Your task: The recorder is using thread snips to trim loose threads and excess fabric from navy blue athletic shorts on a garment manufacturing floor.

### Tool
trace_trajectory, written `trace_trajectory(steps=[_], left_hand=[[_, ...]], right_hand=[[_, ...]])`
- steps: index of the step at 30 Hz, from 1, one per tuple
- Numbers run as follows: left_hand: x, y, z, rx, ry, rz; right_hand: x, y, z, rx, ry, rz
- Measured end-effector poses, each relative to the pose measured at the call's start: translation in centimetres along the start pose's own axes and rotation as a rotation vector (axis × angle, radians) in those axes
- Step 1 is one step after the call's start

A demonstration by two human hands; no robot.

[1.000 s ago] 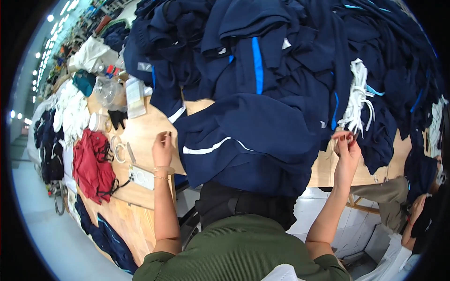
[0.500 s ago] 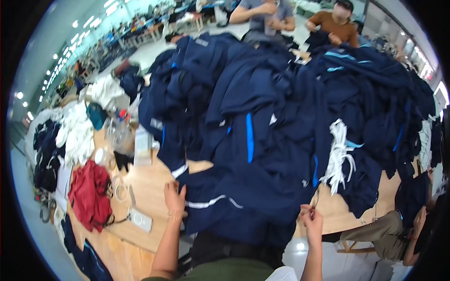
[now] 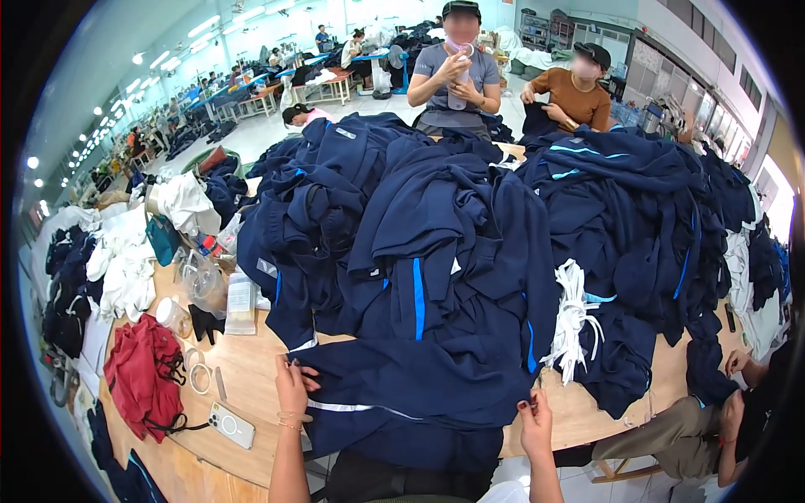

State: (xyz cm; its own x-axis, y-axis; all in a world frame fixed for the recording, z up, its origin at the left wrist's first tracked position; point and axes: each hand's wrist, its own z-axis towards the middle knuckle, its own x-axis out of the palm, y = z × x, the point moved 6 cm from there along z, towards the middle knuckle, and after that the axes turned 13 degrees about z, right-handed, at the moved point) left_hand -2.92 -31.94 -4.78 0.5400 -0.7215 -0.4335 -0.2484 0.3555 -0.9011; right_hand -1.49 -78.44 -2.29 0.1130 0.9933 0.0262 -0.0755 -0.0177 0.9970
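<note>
A navy garment (image 3: pixel 411 377) with a white stripe lies spread across the table edge nearest me, partly over my lap. At its left end, my left hand (image 3: pixel 293 386) touches the edge of the cloth with fingers apart. By the garment's right end, my right hand (image 3: pixel 535 419) is closed around a small dark pointed tool, seemingly thread snips (image 3: pixel 541 379); its handles are mostly hidden in my fingers. Just beyond that hand rests a bundle of white strips (image 3: pixel 572 323). Behind the spread garment rises a large heap of navy garments (image 3: pixel 436 201) with blue stripes.
On the wooden table (image 3: pixel 260 394) to my left are a red cloth bag (image 3: pixel 142 377), a phone (image 3: pixel 231 424), a tape roll (image 3: pixel 200 379) and white cloth (image 3: pixel 130 260). A seated co-worker's hands (image 3: pixel 732 402) are at right. Two people (image 3: pixel 457 80) stand across the heap.
The view has tilted up, showing more of the room. My left hand stays at the garment's left end, and my right hand still holds the small dark tool by the right end.
</note>
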Motion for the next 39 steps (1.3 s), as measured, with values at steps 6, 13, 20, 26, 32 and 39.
trace_trajectory(steps=[6,13,20,26,32,39], left_hand=[[-6.2,-5.8,3.7,0.215,-0.145,-0.264],[-13.4,-13.9,5.2,0.456,-0.385,-0.531],[-4.8,-5.2,8.8,0.324,-0.237,0.336],[4.5,4.2,6.3,-0.189,0.225,-0.24],[2.3,6.1,3.1,-0.083,0.224,0.09],[2.4,5.9,2.1,0.001,0.227,0.343]], right_hand=[[-0.4,1.9,3.7,-0.14,-0.27,0.439],[-0.4,12.7,4.7,-0.427,-0.31,0.68],[-0.6,2.3,8.7,-0.193,-0.445,0.048],[-2.2,-6.2,8.4,-0.059,-0.397,0.288],[-1.6,-5.6,5.8,0.234,-0.147,0.617],[-1.2,-4.1,3.7,0.254,-0.22,0.547]])
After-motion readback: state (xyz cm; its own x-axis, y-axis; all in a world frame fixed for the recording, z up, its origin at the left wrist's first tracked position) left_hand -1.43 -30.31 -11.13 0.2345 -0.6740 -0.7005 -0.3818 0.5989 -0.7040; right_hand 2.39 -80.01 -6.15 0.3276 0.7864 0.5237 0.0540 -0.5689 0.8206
